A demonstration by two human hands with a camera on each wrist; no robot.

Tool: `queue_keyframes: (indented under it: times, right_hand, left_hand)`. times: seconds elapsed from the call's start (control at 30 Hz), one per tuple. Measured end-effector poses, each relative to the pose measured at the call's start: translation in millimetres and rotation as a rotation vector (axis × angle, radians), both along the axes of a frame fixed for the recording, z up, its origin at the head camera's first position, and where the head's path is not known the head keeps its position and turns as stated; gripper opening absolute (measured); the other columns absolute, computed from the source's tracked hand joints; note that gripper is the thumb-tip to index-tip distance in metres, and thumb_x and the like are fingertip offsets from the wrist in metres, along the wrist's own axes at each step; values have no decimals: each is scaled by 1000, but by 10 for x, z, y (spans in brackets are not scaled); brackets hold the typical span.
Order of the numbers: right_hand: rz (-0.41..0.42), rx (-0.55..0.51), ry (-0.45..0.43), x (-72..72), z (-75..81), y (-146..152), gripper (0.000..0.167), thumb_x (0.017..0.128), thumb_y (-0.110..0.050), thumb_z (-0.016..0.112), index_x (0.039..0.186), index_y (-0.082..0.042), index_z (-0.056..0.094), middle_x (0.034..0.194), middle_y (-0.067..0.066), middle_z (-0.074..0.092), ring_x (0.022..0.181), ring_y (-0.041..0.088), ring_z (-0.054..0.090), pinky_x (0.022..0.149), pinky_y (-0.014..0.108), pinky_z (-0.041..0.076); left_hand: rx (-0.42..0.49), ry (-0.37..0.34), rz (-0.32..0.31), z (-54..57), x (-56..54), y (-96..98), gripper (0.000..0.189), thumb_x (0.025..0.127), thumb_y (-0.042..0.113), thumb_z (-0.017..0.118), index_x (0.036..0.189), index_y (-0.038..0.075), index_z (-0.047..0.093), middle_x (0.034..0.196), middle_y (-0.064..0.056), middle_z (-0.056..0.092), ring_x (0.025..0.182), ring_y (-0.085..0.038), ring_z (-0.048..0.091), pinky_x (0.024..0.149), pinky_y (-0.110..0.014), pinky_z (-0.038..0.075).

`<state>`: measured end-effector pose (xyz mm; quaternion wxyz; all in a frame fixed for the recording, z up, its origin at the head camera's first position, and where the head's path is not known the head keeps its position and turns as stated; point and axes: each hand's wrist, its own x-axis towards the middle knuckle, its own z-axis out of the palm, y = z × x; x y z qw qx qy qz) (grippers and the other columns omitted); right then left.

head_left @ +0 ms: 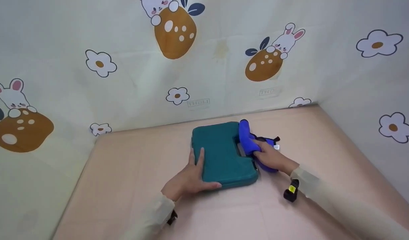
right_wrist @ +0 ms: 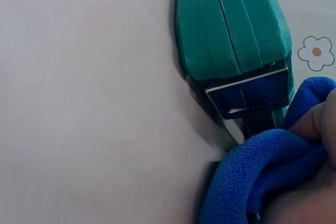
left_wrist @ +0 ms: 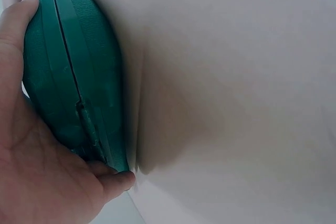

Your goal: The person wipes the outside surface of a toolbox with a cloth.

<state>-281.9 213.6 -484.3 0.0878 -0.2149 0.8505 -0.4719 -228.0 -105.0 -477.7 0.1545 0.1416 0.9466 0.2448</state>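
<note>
The green case (head_left: pixel 219 153) lies flat on the surface (head_left: pixel 131 173) in front of you and should handle as a stiff, hard-shelled box, perhaps fairly heavy, though its contents are hidden. Its smooth shell could slide under a light touch, so its corners and side walls look the surest places to brace it. The blue cloth (head_left: pixel 246 136), at the case's right side by the recess, looks light, soft and floppy; a bunched fold gives you the better hold. Mind the latch (right_wrist: pixel 252 93), whose edge could snag the pile. Your hands are apart: the left hand (head_left: pixel 189 178) spreads straight fingers at the case's left side, thumb along its near edge, while the right hand (head_left: pixel 272 156) grips a fold of the cloth, its forearm reaching in from the right.
</note>
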Motion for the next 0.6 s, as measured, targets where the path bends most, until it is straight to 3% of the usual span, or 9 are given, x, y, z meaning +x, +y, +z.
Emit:
queue_keyframes:
  times: [0.6]
  right_hand:
    - [-44, -33, -96, 392, 41, -42, 56, 101, 2, 41, 156, 4, 32, 152, 22, 43, 131, 34, 44, 112, 60, 27]
  left_hand:
    - [7, 10, -1, -16, -2, 5, 139, 68, 86, 69, 163, 23, -10, 165, -17, -19, 145, -43, 28, 108, -55, 37]
